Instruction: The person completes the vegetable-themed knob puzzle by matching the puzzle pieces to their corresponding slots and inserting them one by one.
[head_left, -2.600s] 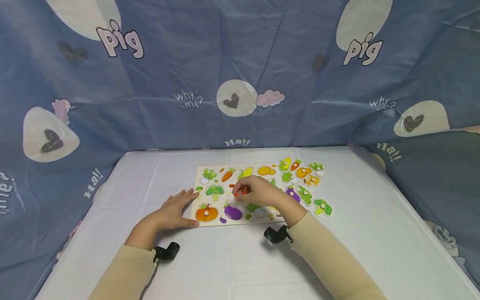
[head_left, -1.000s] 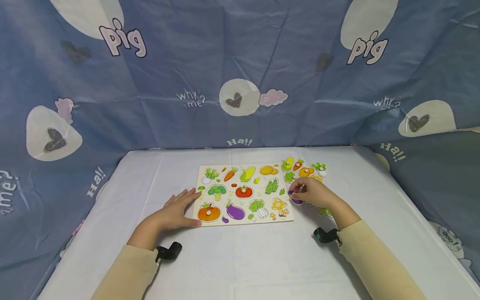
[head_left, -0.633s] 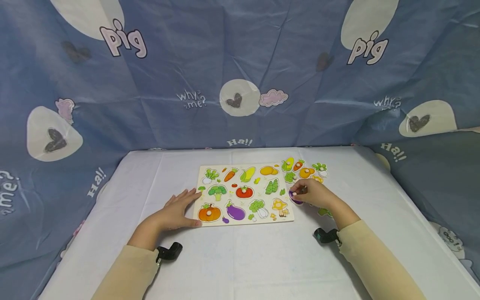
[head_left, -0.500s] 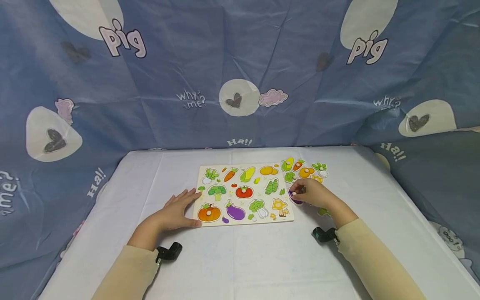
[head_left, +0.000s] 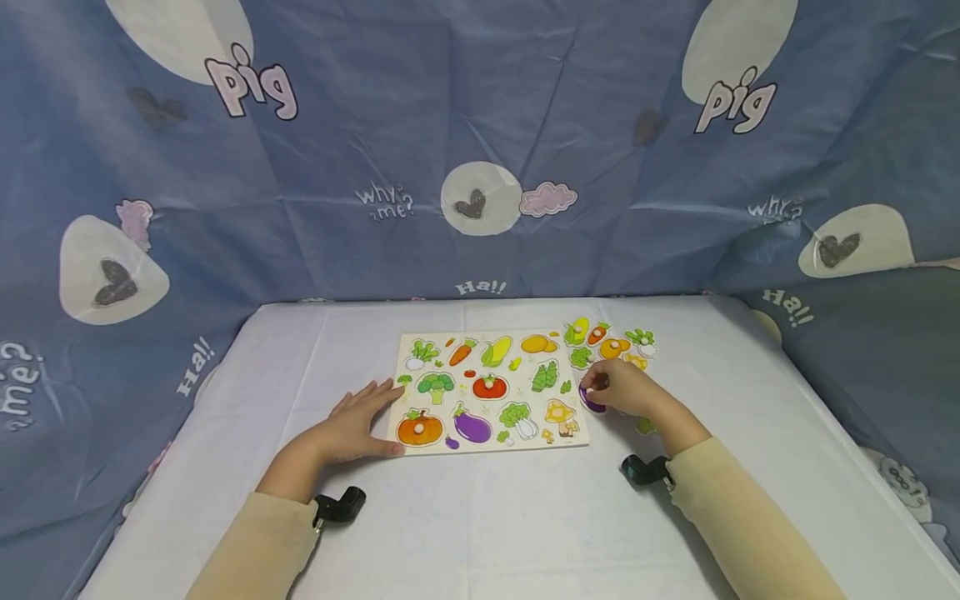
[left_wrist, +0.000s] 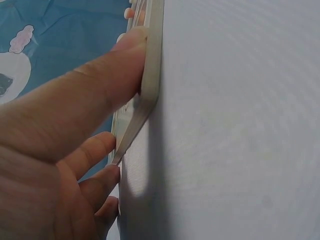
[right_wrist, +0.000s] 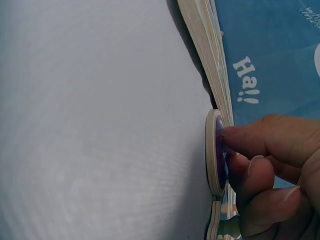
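At L end of bd (head_left: 519, 379), L hand (head_left: 348, 427) is rested, fingers spread w/ nothing gripped, pumpkin (head_left: 432, 432) & tomato (head_left: 491, 393) are set in bd, & just R of bd, eggplant pc (head_left: 596, 407) is pinched by R hand (head_left: 624, 388), fingers curled, w/ loose pcs (head_left: 610, 350) strewn nearby.

Right hand (head_left: 624, 390) partly hides purple piece (head_left: 594, 402), mostly covers green piece (head_left: 646, 426); both sleeves (head_left: 251, 550) run out of view.
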